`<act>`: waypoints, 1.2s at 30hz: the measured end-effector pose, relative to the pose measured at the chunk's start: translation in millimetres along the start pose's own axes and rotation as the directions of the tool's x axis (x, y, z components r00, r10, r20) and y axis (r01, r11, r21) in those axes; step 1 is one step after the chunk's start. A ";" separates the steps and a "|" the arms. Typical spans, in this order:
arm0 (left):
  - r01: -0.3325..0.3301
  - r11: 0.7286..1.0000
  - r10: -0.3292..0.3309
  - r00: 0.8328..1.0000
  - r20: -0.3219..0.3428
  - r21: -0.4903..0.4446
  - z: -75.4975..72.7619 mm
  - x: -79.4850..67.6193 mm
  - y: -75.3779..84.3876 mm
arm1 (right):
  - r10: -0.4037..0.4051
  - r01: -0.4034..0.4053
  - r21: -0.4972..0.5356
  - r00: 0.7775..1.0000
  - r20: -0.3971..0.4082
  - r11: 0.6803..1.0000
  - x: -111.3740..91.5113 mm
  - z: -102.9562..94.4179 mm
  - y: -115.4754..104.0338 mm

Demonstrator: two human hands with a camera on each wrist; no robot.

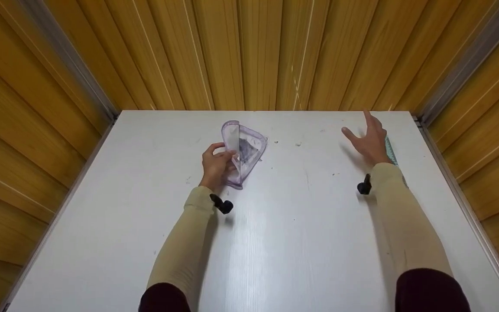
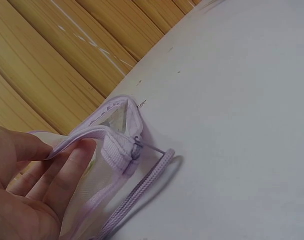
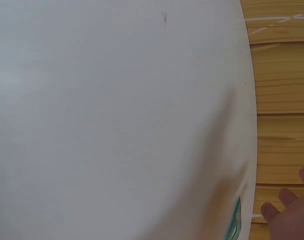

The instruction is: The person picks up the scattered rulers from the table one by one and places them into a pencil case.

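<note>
Left hand (image 1: 215, 164) is curled round the rim of a clear purple-trimmed pouch (image 1: 244, 152), pinching the edge w/ the mouth held open, towards the back of the white table (image 1: 275, 242), left of centre. Wrist view shows fingers (image 2: 66, 172) on the lilac binding, zipper pull (image 2: 136, 148) and a thin strap (image 2: 152, 175) trailing on the tabletop. Right hand (image 1: 368, 141) is well apart near the far right, fingers spread and holding nothing, hovering just beside a teal-edged flat thing (image 1: 390, 149), can't tell what it is, mostly hidden behind the hand. Inside the pouch there's something dark, too blurry to name tbh. Risk imo: the pouch is floppy and only held at one edge, so the mouth could sag shut or the whole thing slide on that smooth table, and the loose strap could snag a finger.
</note>
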State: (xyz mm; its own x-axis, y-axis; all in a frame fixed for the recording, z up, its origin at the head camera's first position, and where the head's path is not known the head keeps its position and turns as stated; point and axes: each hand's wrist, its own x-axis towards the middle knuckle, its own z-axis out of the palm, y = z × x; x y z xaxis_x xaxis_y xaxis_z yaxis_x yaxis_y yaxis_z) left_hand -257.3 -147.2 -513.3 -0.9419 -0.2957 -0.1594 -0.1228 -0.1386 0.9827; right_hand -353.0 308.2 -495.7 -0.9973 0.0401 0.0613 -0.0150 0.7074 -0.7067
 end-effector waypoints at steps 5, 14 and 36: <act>0.000 1.000 0.001 1.000 0.008 -0.025 -0.3 -0.3 0.2 | 0.035 -0.035 0.014 0.999 0.005 0.999 -4.2 -11.7 13.8; -0.009 1.000 0.009 1.000 -0.009 -0.003 -0.5 -0.5 2.2 | 0.058 -0.058 0.026 0.998 -0.015 0.998 -16.3 -27.8 34.8; -0.006 0.999 0.007 1.000 -0.009 0.032 1.5 -0.6 1.2 | 0.175 -0.175 0.031 0.985 0.000 0.984 -31.7 -42.4 54.7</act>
State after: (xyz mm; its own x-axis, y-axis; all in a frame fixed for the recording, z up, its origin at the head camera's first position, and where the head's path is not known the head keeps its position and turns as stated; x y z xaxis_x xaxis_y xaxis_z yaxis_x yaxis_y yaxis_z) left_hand -257.3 -145.7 -511.9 -0.9399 -0.3048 -0.1537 -0.1266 -0.1067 0.9862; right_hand -319.2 375.6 -506.4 -0.9846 0.1627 -0.0634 0.1571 0.6674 -0.7280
